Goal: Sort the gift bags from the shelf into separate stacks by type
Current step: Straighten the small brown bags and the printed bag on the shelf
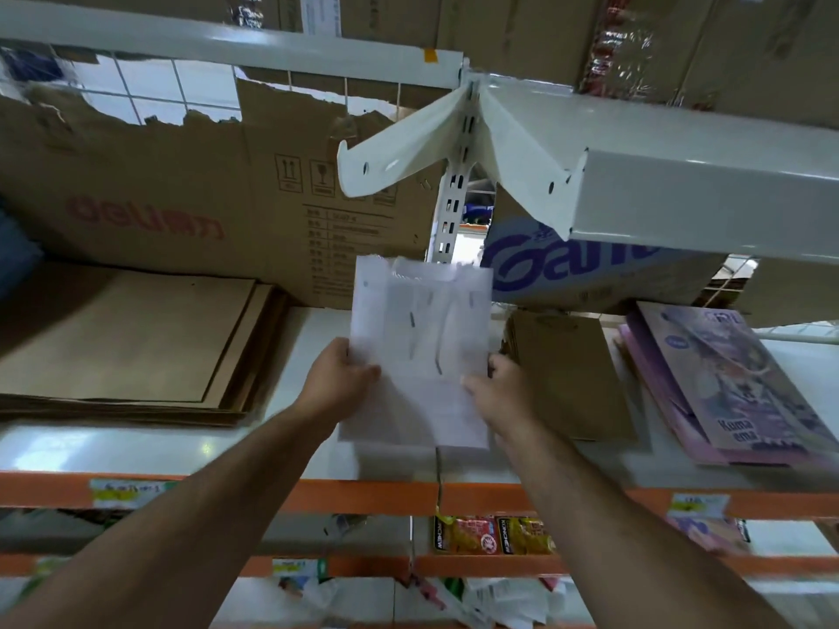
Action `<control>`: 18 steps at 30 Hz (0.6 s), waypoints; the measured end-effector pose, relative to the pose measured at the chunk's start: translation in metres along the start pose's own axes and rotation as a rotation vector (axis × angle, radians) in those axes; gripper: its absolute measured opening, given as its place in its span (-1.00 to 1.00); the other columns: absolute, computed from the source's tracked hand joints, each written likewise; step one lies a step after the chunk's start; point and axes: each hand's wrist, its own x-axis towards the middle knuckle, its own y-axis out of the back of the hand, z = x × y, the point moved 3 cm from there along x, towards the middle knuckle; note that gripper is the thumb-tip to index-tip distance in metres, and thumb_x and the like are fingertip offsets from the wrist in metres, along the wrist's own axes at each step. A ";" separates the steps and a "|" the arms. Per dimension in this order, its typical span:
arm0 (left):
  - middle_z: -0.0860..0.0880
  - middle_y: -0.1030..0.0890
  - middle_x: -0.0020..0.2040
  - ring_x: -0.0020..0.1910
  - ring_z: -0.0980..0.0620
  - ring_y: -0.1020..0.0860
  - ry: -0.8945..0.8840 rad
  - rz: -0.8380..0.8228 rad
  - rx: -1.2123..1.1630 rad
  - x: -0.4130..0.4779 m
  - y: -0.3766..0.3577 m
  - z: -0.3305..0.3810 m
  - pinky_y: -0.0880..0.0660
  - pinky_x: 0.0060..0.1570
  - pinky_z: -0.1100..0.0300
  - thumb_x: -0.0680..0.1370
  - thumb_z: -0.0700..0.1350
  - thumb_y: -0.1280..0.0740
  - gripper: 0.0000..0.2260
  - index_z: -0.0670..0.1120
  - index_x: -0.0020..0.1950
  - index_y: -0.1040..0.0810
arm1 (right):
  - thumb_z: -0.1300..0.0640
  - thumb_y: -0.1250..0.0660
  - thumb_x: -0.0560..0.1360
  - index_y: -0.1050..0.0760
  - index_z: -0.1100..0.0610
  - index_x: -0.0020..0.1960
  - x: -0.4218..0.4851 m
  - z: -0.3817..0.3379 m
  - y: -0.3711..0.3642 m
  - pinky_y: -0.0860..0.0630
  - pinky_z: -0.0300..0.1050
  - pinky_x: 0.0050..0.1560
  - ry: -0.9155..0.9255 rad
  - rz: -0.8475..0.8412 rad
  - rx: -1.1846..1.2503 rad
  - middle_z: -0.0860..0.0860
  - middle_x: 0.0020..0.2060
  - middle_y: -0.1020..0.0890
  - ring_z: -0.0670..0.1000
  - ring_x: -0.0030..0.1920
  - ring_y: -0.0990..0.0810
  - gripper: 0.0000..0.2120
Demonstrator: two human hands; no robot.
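- Looking at the far left, we see a stack of large brown paper bags (pixel 127 342) lying flat on the white shelf (pixel 136 447), in front of a torn cardboard box (pixel 181 197).
- Our left hand (pixel 338 379) grips the left edge of the white gift bags (pixel 420 338). The thumb lies on the front, and the other fingers go behind the paper, where we cannot see them.
- The white gift bags are over the middle of the shelf, held between both hands, with the open top pointing away from us. They are blurred, so we cannot tell how many there are.
- Our right hand (pixel 499 392) grips the right edge of the same bags, with the thumb pressed on the front and the fingers curled behind.
- Just beside the right hand, a stack of small brown bags (pixel 567 379) lies flat on the shelf.
- Further right, apart from them, the purple printed bags (pixel 726 388) lie flat and slightly turned.
- Behind these stands a box with blue letters (pixel 567 270), under the upper shelf (pixel 703 202).
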 end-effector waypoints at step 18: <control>-0.13 -0.68 -0.15 -0.20 -0.10 -0.68 0.086 -0.047 0.340 0.012 -0.012 -0.014 -0.67 -0.11 -0.05 0.57 -0.07 -0.35 -0.83 -0.16 -0.07 -0.64 | 0.13 -0.29 0.30 -0.62 0.21 0.06 0.027 0.020 -0.006 -0.40 -0.24 -0.33 -0.183 -0.013 -0.354 0.13 -0.07 -0.68 0.19 -0.07 -0.67 -0.63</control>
